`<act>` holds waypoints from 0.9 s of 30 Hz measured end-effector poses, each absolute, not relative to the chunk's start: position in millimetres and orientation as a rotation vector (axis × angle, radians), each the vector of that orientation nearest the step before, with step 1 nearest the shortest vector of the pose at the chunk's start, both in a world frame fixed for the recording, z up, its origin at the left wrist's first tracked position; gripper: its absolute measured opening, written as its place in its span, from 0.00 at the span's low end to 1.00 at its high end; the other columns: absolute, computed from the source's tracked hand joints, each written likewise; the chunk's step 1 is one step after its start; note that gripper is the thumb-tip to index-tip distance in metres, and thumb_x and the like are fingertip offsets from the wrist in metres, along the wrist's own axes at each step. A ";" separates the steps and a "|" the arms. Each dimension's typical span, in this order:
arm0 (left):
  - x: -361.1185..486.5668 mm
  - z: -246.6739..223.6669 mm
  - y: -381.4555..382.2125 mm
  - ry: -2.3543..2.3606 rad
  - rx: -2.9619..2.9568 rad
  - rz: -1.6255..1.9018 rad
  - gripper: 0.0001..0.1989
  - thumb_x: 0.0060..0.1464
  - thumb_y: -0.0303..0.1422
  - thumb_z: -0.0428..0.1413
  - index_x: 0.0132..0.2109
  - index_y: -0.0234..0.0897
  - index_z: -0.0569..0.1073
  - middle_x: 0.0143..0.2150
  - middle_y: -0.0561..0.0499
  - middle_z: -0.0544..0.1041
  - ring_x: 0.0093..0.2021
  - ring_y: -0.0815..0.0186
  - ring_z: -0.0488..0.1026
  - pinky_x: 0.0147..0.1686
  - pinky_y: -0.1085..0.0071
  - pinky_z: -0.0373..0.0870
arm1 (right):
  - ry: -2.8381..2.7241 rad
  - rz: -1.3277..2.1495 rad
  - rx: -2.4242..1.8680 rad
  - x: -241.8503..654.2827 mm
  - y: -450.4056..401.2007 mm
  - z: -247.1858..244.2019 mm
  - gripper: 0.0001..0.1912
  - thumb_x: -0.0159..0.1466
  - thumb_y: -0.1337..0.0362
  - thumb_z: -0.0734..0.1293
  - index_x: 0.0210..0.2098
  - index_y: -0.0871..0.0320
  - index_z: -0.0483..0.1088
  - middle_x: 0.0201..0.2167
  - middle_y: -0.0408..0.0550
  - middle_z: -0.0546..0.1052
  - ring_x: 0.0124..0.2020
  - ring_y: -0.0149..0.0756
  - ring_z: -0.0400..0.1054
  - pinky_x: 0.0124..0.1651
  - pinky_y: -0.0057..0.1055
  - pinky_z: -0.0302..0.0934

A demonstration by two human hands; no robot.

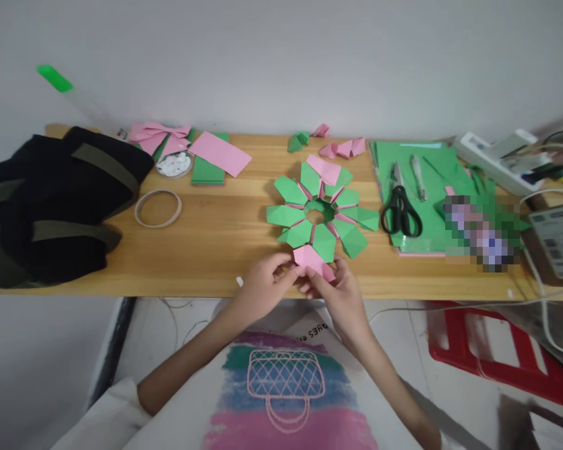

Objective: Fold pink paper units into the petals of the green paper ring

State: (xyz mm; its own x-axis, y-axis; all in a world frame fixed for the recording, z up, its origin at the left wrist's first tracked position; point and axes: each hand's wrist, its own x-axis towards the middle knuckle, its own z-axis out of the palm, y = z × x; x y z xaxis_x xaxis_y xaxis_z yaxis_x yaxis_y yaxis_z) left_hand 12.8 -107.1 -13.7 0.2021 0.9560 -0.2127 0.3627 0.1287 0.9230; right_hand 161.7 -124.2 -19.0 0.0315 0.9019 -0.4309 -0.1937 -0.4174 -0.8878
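Note:
A ring-shaped folded paper flower with green petals and pink folds between them lies on the wooden table. At its near side sits a pink paper petal, pinched by both hands. My left hand closes thumb and fingers on the petal's left edge. On its right side my right hand grips the same piece, the thumb on top near its lower edge. Another pink petal is at the far side of the ring. The fingertips beneath the near petal are partly hidden.
Black scissors and a cutter lie on green paper sheets at the right. Small folded pieces are by the wall. At the left are a tape roll, pink paper and a black cloth item.

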 end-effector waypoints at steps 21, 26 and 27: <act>-4.0 -15.0 -97.3 1.282 1.143 0.742 0.15 0.53 0.39 0.56 0.23 0.36 0.75 0.20 0.50 0.76 0.19 0.70 0.70 0.21 0.76 0.64 | -0.747 1.374 -1.444 174.4 -105.6 -21.3 0.15 0.52 0.52 0.73 0.24 0.57 0.71 0.19 0.41 0.73 0.19 0.26 0.62 0.23 0.25 0.58; -18.8 -10.5 -103.9 1.346 1.112 0.817 0.13 0.51 0.39 0.58 0.24 0.36 0.75 0.21 0.51 0.77 0.21 0.70 0.71 0.22 0.76 0.66 | -0.836 1.226 -1.414 176.3 -105.5 -14.7 0.14 0.58 0.52 0.69 0.27 0.57 0.71 0.21 0.42 0.75 0.20 0.28 0.65 0.25 0.27 0.62; -20.6 -9.4 -104.5 1.346 1.123 0.831 0.11 0.50 0.39 0.59 0.25 0.36 0.75 0.22 0.51 0.77 0.22 0.69 0.71 0.22 0.75 0.66 | -0.887 1.206 -1.404 176.5 -106.3 -14.2 0.14 0.60 0.52 0.67 0.28 0.56 0.71 0.23 0.43 0.76 0.21 0.29 0.66 0.26 0.28 0.62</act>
State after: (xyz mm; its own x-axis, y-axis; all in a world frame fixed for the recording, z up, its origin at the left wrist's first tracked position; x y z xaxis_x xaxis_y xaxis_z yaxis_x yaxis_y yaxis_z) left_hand -20.6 -104.5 -9.4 0.0957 0.9461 -0.3095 0.1472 0.2940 0.9444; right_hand 176.5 -106.3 -14.2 0.2215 0.9534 -0.2050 -0.0885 -0.1897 -0.9778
